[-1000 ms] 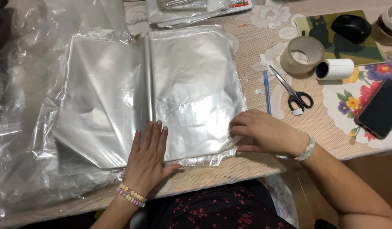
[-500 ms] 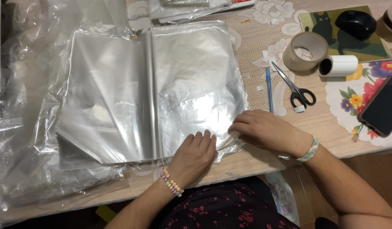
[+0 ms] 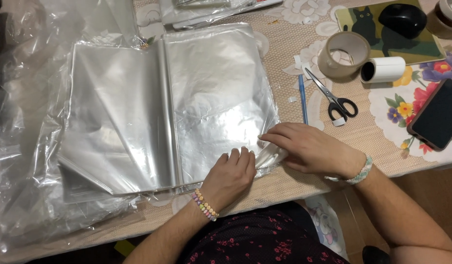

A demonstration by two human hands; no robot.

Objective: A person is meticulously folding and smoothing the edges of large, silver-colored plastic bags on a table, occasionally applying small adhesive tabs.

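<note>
In the head view we look down on a stack of clear plastic sleeves (image 3: 206,98) lying flat near the front edge of the table (image 3: 294,183), opened like a book with a fold running front to back. Our left hand (image 3: 231,173) rests palm down on the stack's front edge, fingers (image 3: 240,156) together and flat, gripping nothing; it seems to pin the slippery sheets so they do not slide. Our right hand (image 3: 309,146) lies at the stack's front right corner, fingers extended and pressed onto the plastic there, likely smoothing or holding that corner down; we cannot tell whether a sheet is pinched beneath them. More loose clear plastic (image 3: 25,186) spreads over the table's left side. Toward the right edge, apart from both hands, lie a blue pen (image 3: 302,98), scissors (image 3: 333,98), a roll of brown tape (image 3: 343,54), a white roll (image 3: 383,69) and a dark phone (image 3: 438,120).
</note>
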